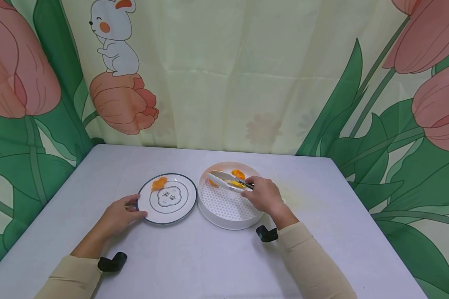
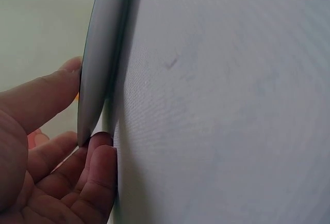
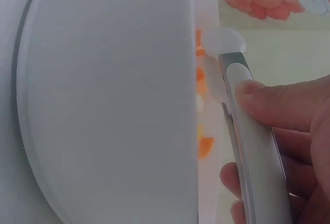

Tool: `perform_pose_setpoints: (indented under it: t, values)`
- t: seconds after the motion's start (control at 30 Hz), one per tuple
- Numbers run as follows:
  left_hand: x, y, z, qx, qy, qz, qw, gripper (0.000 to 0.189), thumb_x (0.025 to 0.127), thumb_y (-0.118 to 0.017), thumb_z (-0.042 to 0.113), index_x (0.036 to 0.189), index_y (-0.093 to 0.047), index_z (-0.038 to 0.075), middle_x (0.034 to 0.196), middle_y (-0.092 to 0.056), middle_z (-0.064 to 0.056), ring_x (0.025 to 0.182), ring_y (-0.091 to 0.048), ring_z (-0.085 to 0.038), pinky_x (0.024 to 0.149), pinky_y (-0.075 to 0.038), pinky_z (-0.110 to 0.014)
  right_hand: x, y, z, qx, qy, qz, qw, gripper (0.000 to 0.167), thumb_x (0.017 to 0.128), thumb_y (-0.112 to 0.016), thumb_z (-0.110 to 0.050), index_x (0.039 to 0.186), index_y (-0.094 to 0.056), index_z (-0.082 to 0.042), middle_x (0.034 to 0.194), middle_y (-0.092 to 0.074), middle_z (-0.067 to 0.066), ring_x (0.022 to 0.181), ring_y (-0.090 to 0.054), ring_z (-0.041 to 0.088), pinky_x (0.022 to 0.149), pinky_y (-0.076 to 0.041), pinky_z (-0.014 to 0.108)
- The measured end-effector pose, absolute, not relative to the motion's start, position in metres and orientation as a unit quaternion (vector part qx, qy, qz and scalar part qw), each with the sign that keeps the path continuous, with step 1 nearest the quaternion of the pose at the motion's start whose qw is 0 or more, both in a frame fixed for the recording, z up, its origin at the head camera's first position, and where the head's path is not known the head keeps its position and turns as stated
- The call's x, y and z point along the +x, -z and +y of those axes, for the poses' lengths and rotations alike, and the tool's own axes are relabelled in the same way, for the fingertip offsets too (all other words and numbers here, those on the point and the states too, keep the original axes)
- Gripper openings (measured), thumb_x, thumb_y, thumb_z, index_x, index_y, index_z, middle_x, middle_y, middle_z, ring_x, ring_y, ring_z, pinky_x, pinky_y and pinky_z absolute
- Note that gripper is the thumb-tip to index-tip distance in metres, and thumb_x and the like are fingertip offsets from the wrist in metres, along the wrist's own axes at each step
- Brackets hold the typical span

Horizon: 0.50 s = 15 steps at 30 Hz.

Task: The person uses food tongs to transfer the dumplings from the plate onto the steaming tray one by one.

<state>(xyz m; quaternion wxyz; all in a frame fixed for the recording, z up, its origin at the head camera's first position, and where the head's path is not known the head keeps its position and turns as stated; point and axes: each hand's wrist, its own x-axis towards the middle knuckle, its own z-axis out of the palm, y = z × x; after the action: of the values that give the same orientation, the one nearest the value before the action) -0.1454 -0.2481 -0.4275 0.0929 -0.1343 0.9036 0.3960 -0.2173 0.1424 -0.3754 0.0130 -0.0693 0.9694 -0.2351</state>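
My left hand (image 1: 117,216) holds the left rim of a round white plate (image 1: 185,202) with a dark rim line, its thumb at the upper side and fingers at the lower edge in the left wrist view. One flat orange piece (image 1: 159,183) lies on the plate. My right hand (image 1: 265,195) grips a pair of tongs (image 3: 260,152), thumb along one handle. The tongs' white tips point left over a round white steamer tray (image 1: 230,224) with a perforated floor. Orange pieces (image 1: 238,174) and yellow ones lie at the tray's far side. Whether the tips hold a piece is unclear.
Plate and tray stand side by side on a table with a white cloth (image 1: 164,261). A curtain (image 1: 217,83) printed with tulips and a rabbit hangs behind the table. A black wrist camera (image 1: 113,262) sits by the left sleeve, another (image 1: 266,234) by the right.
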Motion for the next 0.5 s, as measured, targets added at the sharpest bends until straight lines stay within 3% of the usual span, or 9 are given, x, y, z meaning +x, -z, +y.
perform_pose_setpoints:
  t: [0.5]
  values:
    - [-0.1448,0.4294,-0.2482,-0.133,-0.395,0.904,0.091,0.082,0.089,-0.076,0.031,0.152,-0.035,-0.001,0.136,-0.049,-0.034,0.125,-0.046,-0.048,0.100,-0.046,-0.057,-0.2150,0.3720,0.1390,-0.061,0.243,0.968,0.001,0.048,0.087,-0.078,-0.026,0.129,-0.066,-0.006,0.118,-0.069,0.011,0.096,-0.060,0.027,0.084,-0.052,0.039]
